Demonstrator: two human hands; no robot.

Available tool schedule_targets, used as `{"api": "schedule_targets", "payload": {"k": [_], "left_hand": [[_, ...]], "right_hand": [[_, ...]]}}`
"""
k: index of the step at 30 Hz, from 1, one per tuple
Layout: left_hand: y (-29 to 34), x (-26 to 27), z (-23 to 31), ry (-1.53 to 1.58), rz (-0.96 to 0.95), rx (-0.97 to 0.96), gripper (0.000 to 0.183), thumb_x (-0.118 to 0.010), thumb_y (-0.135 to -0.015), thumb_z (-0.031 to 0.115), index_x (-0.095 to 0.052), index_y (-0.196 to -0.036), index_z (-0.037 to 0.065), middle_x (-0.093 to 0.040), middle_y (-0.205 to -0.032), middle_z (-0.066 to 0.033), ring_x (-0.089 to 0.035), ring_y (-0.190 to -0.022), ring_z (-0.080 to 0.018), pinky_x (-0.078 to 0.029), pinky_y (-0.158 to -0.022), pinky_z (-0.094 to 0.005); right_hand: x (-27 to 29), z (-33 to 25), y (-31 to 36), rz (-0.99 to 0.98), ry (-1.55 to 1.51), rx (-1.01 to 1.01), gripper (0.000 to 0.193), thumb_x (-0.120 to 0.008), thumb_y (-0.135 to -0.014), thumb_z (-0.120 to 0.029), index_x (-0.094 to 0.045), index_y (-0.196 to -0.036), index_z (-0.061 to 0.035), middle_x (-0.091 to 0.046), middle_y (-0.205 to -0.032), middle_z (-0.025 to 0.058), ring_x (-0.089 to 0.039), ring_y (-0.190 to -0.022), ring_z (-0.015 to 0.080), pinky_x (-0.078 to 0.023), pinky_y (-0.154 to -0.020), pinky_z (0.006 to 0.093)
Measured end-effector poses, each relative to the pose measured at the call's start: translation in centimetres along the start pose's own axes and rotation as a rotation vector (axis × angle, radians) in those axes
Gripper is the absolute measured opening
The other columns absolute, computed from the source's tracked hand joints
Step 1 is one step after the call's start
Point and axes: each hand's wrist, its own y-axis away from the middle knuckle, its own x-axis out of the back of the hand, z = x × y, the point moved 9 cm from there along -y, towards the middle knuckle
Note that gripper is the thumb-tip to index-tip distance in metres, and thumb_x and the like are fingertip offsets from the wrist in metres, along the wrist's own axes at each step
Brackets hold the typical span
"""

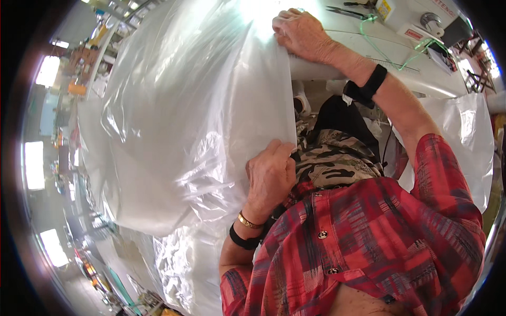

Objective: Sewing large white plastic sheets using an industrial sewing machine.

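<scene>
A large translucent white plastic sheet [190, 110] spreads across the left and middle, wrinkled and shiny, its straight right edge running toward me. My left hand [270, 174] is closed on that edge near my waist, thumb and fingers pinching it. Farther off, beneath a bright light, my right hand [305, 38] bends its fingers over the same edge and grips it against the machine table [348, 45]. Glare washes out the sheet just beyond my right fingertips.
A white sewing machine [416, 21] stands at the far right, with green thread [369, 39] trailing over the table. Dark-handled snips [345, 11] lie beside it. More white plastic [466, 126] hangs at my right. Crumpled clear plastic [184, 263] bunches at the lower left.
</scene>
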Motion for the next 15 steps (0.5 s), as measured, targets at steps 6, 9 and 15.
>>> {"api": "schedule_targets", "payload": {"k": [6, 9, 15], "left_hand": [[-2.8, 0.2, -0.6, -0.051, 0.039, -0.057, 0.019, -0.054, -0.074, -0.002, -0.065, -0.088, 0.003, -0.057, -0.075, -0.0136, -0.059, -0.065, -0.0351, -0.046, -0.058, -0.0422], [-4.8, 0.8, -1.1, -0.092, 0.057, -0.07, 0.016, -0.054, -0.076, 0.0, -0.065, -0.086, 0.003, -0.059, -0.076, -0.0142, -0.06, -0.067, -0.0354, -0.046, -0.059, -0.0423], [-10.2, 1.4, -0.8, -0.206, 0.154, -0.226, 0.008, -0.056, -0.079, 0.009, -0.057, -0.074, 0.002, -0.06, -0.074, -0.0169, -0.06, -0.064, -0.0369, -0.045, -0.055, -0.0441]], "right_hand": [[0.2, 0.5, 0.5, -0.051, 0.027, -0.144, 0.018, -0.052, -0.09, -0.021, -0.059, -0.093, -0.0047, -0.062, -0.091, 0.0098, -0.06, -0.093, 0.0259, -0.047, -0.082, 0.0411], [-0.1, 0.6, 0.6, -0.114, 0.0, -0.196, 0.021, -0.052, -0.091, -0.023, -0.06, -0.097, -0.004, -0.064, -0.094, 0.0113, -0.06, -0.096, 0.0268, -0.046, -0.083, 0.0426], [-0.3, 0.9, 0.9, -0.128, -0.049, -0.24, 0.026, -0.05, -0.093, -0.024, -0.061, -0.101, -0.002, -0.065, -0.099, 0.0144, -0.059, -0.101, 0.0299, -0.042, -0.089, 0.0443]]}}
